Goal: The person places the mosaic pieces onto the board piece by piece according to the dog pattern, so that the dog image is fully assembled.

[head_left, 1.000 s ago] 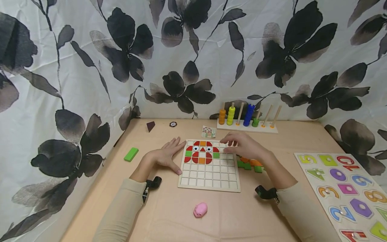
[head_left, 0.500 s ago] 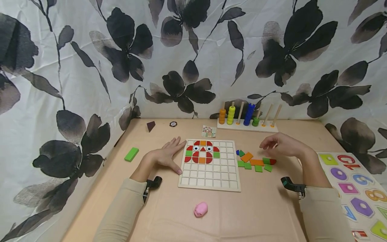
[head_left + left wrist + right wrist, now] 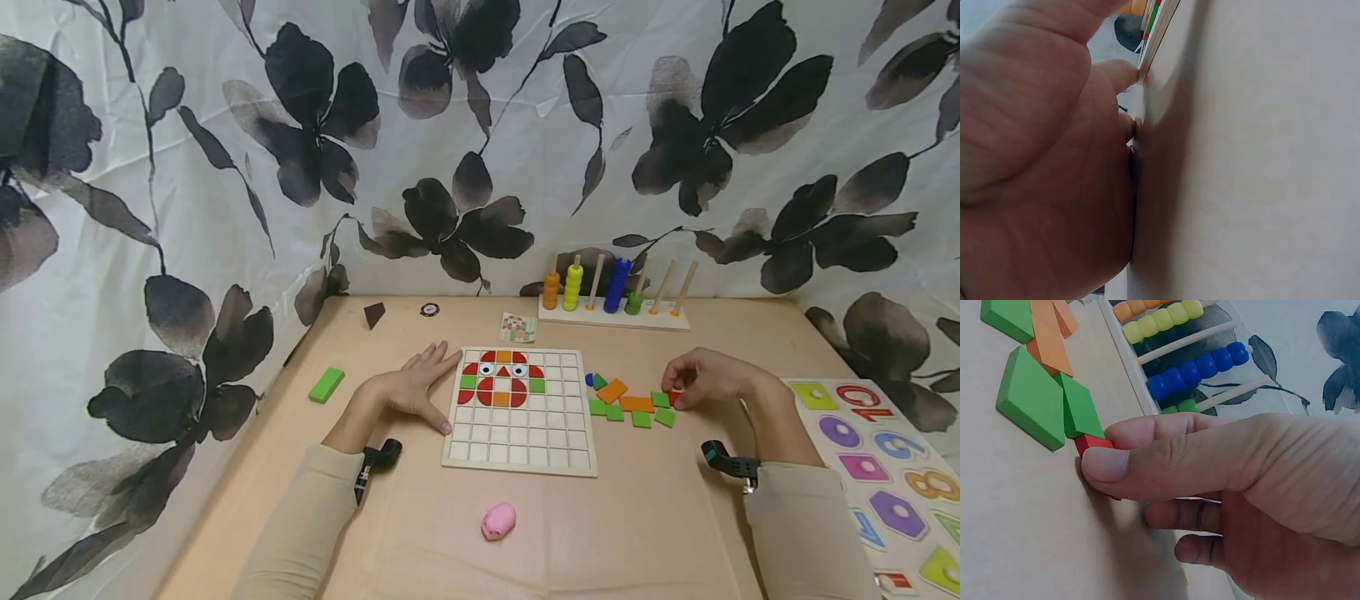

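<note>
My right hand (image 3: 708, 379) pinches a small red block (image 3: 1092, 445) between thumb and index finger, at the right end of a loose group of blocks. The thumb covers most of the red block. A green block (image 3: 1082, 407) lies right against it, and orange blocks (image 3: 637, 403) lie farther left. My left hand (image 3: 408, 387) rests spread on the table, thumb and index fingertip at the left edge of the white grid board (image 3: 517, 446). On that board's upper left, red, green, orange and eye-printed tiles (image 3: 502, 377) form a face-like pattern.
Behind the board lie a small picture card (image 3: 518, 327) and a peg counting rack (image 3: 615, 312). A pink toy (image 3: 498, 521) sits in front, a green block (image 3: 326, 385) at left. A number puzzle board (image 3: 885, 475) fills the right side. A dark wedge (image 3: 373, 314) lies at back left.
My right hand has moved from the board's upper right over to the loose blocks, then down onto the red block, which it now pinches. My left hand has stayed in place.
</note>
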